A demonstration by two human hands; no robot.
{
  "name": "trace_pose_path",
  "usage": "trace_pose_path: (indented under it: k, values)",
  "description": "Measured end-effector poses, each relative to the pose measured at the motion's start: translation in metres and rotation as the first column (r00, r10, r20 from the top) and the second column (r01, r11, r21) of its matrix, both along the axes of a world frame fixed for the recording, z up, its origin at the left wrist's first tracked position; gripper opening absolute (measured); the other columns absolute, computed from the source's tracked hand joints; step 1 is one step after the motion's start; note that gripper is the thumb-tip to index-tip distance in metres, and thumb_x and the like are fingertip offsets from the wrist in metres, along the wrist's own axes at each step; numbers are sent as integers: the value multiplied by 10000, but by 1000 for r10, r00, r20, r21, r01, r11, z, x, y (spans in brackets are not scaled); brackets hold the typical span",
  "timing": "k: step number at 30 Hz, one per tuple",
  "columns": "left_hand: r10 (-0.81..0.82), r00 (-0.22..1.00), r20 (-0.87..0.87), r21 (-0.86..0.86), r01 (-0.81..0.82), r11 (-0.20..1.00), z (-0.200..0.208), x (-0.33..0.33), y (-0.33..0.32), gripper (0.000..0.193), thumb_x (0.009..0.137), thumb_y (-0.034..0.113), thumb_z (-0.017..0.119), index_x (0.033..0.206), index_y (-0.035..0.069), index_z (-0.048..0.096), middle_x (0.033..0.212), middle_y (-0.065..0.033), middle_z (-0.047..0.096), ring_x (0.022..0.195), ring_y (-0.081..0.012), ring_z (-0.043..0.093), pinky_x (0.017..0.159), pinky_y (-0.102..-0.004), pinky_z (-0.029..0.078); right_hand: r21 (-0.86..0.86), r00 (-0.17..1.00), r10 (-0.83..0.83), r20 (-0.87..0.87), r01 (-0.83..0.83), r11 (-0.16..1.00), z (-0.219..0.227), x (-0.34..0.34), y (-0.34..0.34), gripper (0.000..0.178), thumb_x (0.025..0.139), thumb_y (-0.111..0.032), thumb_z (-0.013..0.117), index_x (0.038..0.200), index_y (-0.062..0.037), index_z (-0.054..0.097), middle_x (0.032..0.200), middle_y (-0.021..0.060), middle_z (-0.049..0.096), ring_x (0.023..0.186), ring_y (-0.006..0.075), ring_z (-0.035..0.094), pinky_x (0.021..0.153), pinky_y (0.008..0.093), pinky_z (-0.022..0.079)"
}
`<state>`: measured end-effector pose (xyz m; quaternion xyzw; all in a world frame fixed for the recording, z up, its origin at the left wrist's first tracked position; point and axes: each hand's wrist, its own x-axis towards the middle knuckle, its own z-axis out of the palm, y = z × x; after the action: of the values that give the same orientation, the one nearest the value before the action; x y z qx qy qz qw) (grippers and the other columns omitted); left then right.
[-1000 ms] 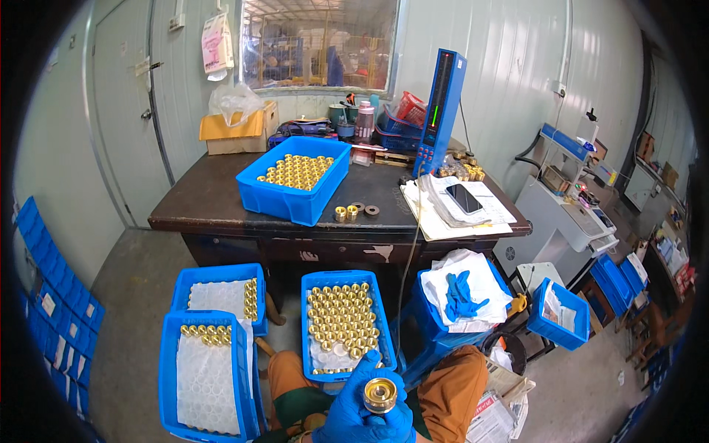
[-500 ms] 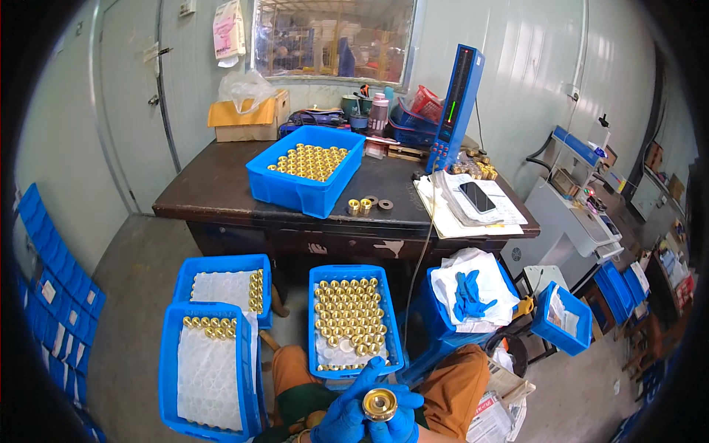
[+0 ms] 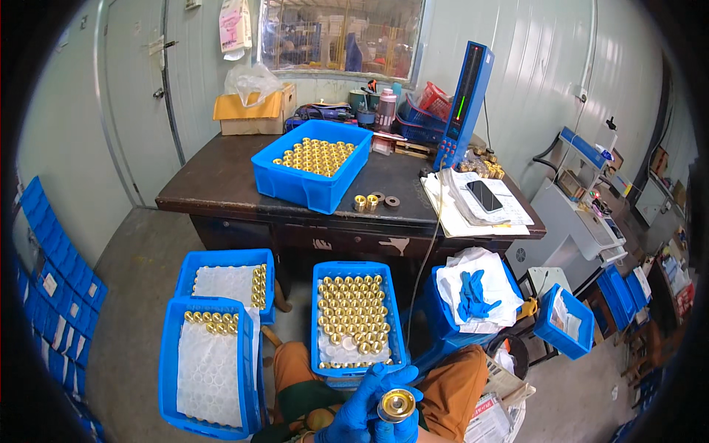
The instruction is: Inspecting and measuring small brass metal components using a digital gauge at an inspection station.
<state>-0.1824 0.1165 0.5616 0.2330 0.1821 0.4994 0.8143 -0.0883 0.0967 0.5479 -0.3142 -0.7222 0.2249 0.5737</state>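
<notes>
A round brass fitting point(image 3: 396, 405) with a hole through its middle is held up in front of my lap, its open face turned up. My left hand point(image 3: 357, 415), in a blue glove, is closed at its left side. My right hand point(image 3: 402, 432), gloved alike, is wrapped beneath and around its right side. The fingertips behind the fitting are partly hidden. Just beyond my hands stands a blue crate point(image 3: 315, 317) with rows of similar brass fittings point(image 3: 353, 306) on a white sheet. Part of its near end is covered by my fingers.
Two blue crates point(image 3: 167, 369) with white liners and a few fittings stand at left. On the dark desk point(image 3: 214, 173) are another filled blue bin point(image 3: 292, 184), a blue column gauge point(image 3: 464, 103), a phone point(image 3: 484, 196) and papers. Blue gloves point(image 3: 475, 295) lie at right.
The fitting and both hands have moved slightly right in the picture, and the fitting has tilted a little. The whole view has shifted a little. Both hands remain on the fitting.
</notes>
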Motion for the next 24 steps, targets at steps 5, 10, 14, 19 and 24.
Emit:
trace_pose_path:
  k: [5,10,14,19,24]
  values:
    - [543,759,-358,688,-179,703,44,-13,0,462,938,378,347,1154,-15,457,915,-66,593,787,-170,582,736,-254,479,-48,993,-102,56,104,993,0,-3,-3,333,820,-139,477,1097,38,527,1137,266,503,969,427,520,865,463,396]
    - [241,906,-347,513,-32,858,11,-42,-4,648,919,197,485,1410,10,107,1285,-166,428,1160,-223,436,1006,-348,304,31,989,-73,126,69,997,-3,-14,15,236,866,-117,461,1041,25,531,822,160,578,647,273,565,592,351,449]
    - [384,784,-488,382,-203,901,4,-72,10,611,890,89,491,1392,-17,160,1318,-116,372,1176,-170,386,997,-297,310,-374,969,156,189,-76,924,-41,-28,16,182,857,-121,474,942,3,575,703,136,619,565,288,606,518,356,474]
    - [712,245,-659,598,-404,692,-39,-170,38,413,799,25,600,1194,29,482,1136,-118,512,1076,-226,496,888,-323,427,-441,877,314,363,-135,887,-74,-30,8,105,850,-118,534,873,-34,592,607,110,602,511,239,612,468,331,472]
    - [649,-503,-570,797,-150,584,-92,-300,74,426,717,73,623,1134,54,539,1043,-175,543,986,-333,520,831,-399,438,-801,973,214,90,-58,596,-78,-7,9,156,897,-132,484,860,-28,593,511,17,525,428,102,541,409,243,418]
